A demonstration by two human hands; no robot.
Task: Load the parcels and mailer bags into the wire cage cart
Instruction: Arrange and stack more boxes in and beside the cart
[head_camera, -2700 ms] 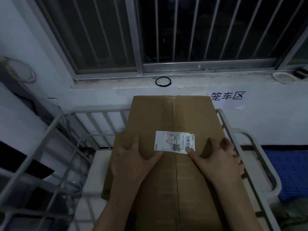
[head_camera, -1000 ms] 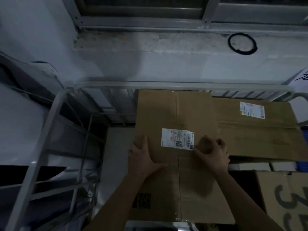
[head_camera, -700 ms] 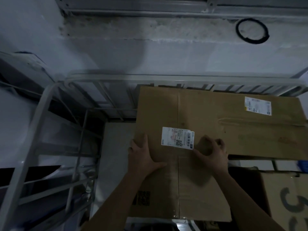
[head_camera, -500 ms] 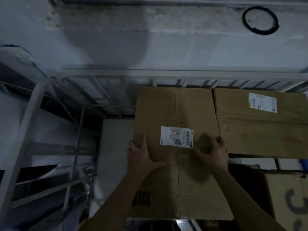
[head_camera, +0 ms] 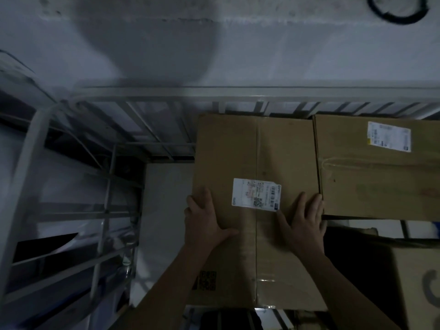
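Note:
A long brown cardboard parcel (head_camera: 257, 151) with a white shipping label lies inside the wire cage cart (head_camera: 147, 98), its far end near the cart's back rail. My left hand (head_camera: 204, 222) lies flat on its top with fingers over the left edge. My right hand (head_camera: 304, 220) presses flat on the top near the right edge, fingers straight. A second labelled cardboard parcel (head_camera: 378, 167) sits directly to the right, side against side.
The cart's white floor (head_camera: 164, 210) shows to the left of the parcel, beside the left side bars (head_camera: 107, 198). Another cardboard box with dark printed marks (head_camera: 419, 289) sits at the lower right. A pale wall and ledge (head_camera: 214, 39) stand behind the cart.
The parcel has come down into the cart and settled beside the right-hand parcel. My right hand's curled fingers have straightened flat on the top. The camera has tilted further down.

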